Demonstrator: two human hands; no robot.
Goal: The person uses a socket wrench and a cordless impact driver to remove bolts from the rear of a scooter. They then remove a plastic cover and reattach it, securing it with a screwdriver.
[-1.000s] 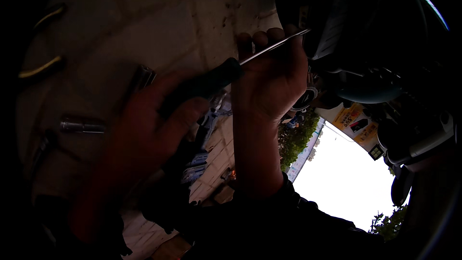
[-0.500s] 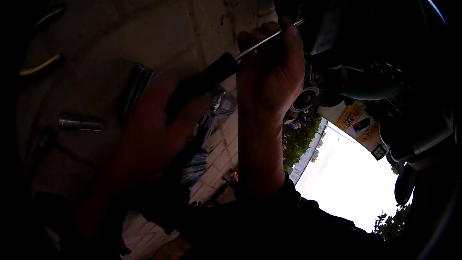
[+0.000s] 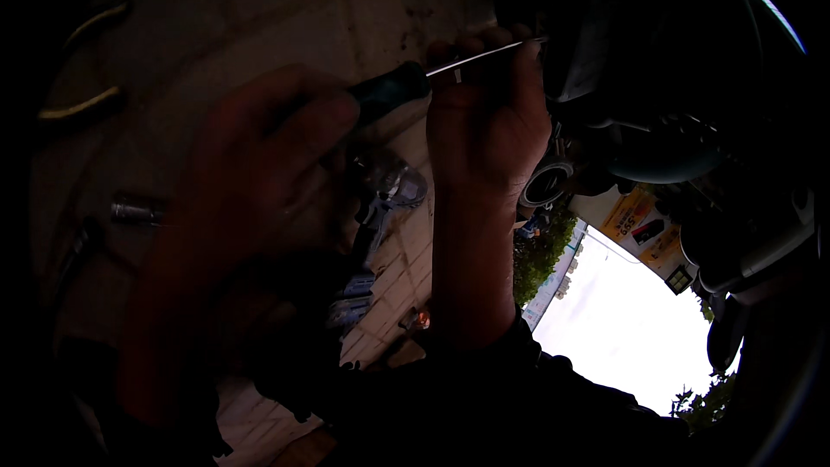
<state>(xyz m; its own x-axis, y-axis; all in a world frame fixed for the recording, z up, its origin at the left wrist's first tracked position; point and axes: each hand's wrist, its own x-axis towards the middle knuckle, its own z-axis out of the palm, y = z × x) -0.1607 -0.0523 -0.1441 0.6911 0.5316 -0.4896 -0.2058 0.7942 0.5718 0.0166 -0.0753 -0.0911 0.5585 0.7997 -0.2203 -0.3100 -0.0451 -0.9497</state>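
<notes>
A screwdriver with a dark green handle (image 3: 393,93) and a thin bright shaft lies across the upper middle, slanting slightly up to the right. My left hand (image 3: 272,125) is closed around the rear of the handle. Palm up, my right hand (image 3: 488,125) has its fingers curled under the shaft and its thumb near the tip. That tip reaches the edge of a large dark machine (image 3: 588,52) at the upper right. Shadow hides what it touches there.
On the tiled floor at left lie a tool's two yellow-edged grips (image 3: 82,105) and a shiny metal cylinder like a socket (image 3: 134,208). Between my arms are a clear plastic item (image 3: 399,183) and blue-grey packages (image 3: 353,294). A round metal part (image 3: 547,183) sits beside my right wrist.
My left hand has moved up and back along the screwdriver handle, which now lies flatter. More of the handle shows. My right hand stays nearly in place.
</notes>
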